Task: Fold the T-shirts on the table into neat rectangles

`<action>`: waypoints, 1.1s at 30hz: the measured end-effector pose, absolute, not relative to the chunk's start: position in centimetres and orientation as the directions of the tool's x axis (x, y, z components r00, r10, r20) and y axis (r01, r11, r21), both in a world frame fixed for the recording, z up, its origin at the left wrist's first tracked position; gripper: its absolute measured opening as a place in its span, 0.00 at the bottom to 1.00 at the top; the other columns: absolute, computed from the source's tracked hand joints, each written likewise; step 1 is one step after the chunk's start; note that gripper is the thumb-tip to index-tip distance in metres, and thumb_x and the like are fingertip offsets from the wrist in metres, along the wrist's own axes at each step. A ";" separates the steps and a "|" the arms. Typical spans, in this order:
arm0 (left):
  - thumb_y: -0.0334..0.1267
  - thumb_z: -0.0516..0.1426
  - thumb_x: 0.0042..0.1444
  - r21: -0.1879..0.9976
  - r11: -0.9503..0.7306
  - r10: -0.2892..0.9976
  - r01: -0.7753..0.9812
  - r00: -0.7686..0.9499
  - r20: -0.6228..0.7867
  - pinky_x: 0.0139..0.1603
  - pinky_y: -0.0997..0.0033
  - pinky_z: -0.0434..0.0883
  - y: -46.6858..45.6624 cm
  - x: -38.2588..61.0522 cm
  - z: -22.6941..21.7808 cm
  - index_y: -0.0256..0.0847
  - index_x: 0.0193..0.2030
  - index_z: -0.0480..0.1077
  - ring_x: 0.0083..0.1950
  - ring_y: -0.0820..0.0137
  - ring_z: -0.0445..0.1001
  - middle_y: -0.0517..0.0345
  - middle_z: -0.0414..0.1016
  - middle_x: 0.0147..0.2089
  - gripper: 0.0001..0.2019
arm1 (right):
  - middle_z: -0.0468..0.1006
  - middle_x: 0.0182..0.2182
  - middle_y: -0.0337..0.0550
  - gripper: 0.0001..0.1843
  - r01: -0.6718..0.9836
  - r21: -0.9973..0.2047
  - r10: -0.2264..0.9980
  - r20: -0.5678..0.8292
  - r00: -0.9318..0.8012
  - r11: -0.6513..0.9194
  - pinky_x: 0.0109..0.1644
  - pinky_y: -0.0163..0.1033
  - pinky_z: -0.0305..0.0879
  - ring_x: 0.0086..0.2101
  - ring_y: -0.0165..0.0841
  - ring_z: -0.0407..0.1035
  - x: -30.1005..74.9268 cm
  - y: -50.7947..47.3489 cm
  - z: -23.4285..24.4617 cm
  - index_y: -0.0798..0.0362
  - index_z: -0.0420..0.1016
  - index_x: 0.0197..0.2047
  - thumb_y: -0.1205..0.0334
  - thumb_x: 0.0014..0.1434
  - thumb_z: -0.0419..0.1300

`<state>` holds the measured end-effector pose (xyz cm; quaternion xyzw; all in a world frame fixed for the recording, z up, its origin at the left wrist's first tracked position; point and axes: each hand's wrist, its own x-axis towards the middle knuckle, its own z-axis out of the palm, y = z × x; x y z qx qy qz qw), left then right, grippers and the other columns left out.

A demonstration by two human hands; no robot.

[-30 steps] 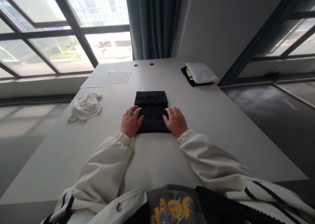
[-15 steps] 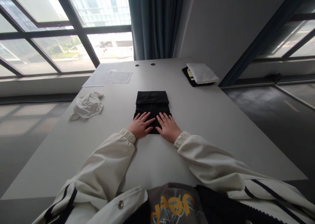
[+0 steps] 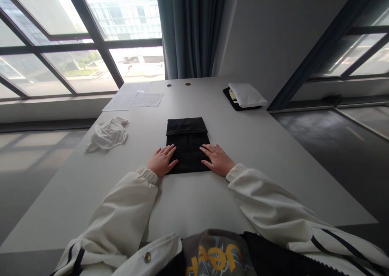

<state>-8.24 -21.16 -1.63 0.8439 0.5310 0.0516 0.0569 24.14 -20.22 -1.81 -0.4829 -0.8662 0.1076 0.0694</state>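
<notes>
A black folded garment (image 3: 188, 152) lies flat on the white table in front of me, with a band folded over at its far end. My left hand (image 3: 162, 160) rests on its left edge, fingers stretched out and thumb on the cloth. At the opposite edge lies my right hand (image 3: 217, 159), flat with its fingers apart. Neither hand grips the cloth. Which kind of garment it is cannot be told from its folded shape.
On the left of the table (image 3: 258, 162) lies a crumpled white cloth (image 3: 108, 134). Behind it are several paper sheets (image 3: 147, 99). A folded white cloth (image 3: 247, 94) rests on a black one at the back right. Two round holes sit near the far edge.
My hands have slid apart from the middle of the black garment to its left and right edges. The near part of the garment now shows more fully. The camera view has tilted slightly.
</notes>
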 end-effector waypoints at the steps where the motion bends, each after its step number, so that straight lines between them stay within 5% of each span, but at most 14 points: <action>1: 0.54 0.51 0.72 0.146 -0.444 0.895 0.884 0.443 0.043 0.77 0.45 0.57 -22.0 -8.3 -1.4 0.47 0.78 0.57 0.77 0.53 0.60 0.50 0.57 0.80 0.32 | 0.61 0.75 0.52 0.36 0.804 -0.262 0.836 0.024 -0.548 0.534 0.77 0.66 0.42 0.72 0.50 0.55 24.5 -20.7 -1.7 0.46 0.58 0.78 0.46 0.72 0.54; 9: 0.52 0.60 0.66 0.283 -0.626 0.775 0.727 0.619 0.126 0.67 0.49 0.70 -24.8 -10.9 0.0 0.52 0.68 0.70 0.64 0.54 0.72 0.49 0.71 0.66 0.26 | 0.73 0.65 0.51 0.31 0.523 -0.375 0.606 0.145 -0.782 0.765 0.77 0.64 0.47 0.65 0.48 0.65 28.2 -24.1 -1.3 0.45 0.71 0.71 0.45 0.68 0.61; 13: 0.48 0.58 0.68 0.309 -0.528 0.846 0.791 0.461 0.267 0.71 0.47 0.66 -23.2 -11.4 -0.6 0.52 0.69 0.68 0.68 0.54 0.68 0.49 0.69 0.68 0.24 | 0.72 0.63 0.53 0.24 0.576 -0.410 0.700 0.288 -0.653 0.707 0.70 0.59 0.62 0.63 0.48 0.65 28.4 -22.6 -1.1 0.45 0.75 0.67 0.50 0.71 0.57; 19: 0.40 0.59 0.63 0.378 -0.381 0.919 0.844 0.302 0.251 0.69 0.49 0.69 -17.9 -11.5 -1.8 0.48 0.65 0.71 0.64 0.56 0.73 0.51 0.73 0.64 0.22 | 0.75 0.59 0.52 0.21 0.663 -0.366 0.756 0.341 -0.558 0.654 0.68 0.56 0.64 0.59 0.47 0.67 26.3 -17.0 -1.6 0.49 0.78 0.63 0.59 0.68 0.59; 26: 0.40 0.57 0.61 0.426 -0.416 0.908 0.803 0.342 0.241 0.53 0.61 0.76 -15.7 -11.5 -1.7 0.46 0.53 0.78 0.41 0.66 0.77 0.54 0.77 0.51 0.16 | 0.80 0.48 0.49 0.17 0.756 -0.340 0.828 0.282 -0.485 0.559 0.59 0.48 0.67 0.50 0.42 0.73 25.1 -13.5 -2.1 0.50 0.84 0.53 0.66 0.64 0.60; 33: 0.46 0.58 0.62 0.457 -0.488 0.861 0.744 0.496 0.112 0.46 0.65 0.74 -17.0 -11.8 -0.2 0.47 0.45 0.80 0.39 0.66 0.77 0.57 0.79 0.40 0.12 | 0.84 0.40 0.46 0.15 0.622 -0.389 0.731 0.296 -0.615 0.680 0.54 0.45 0.69 0.41 0.39 0.77 25.7 -14.5 -1.6 0.51 0.86 0.44 0.69 0.58 0.59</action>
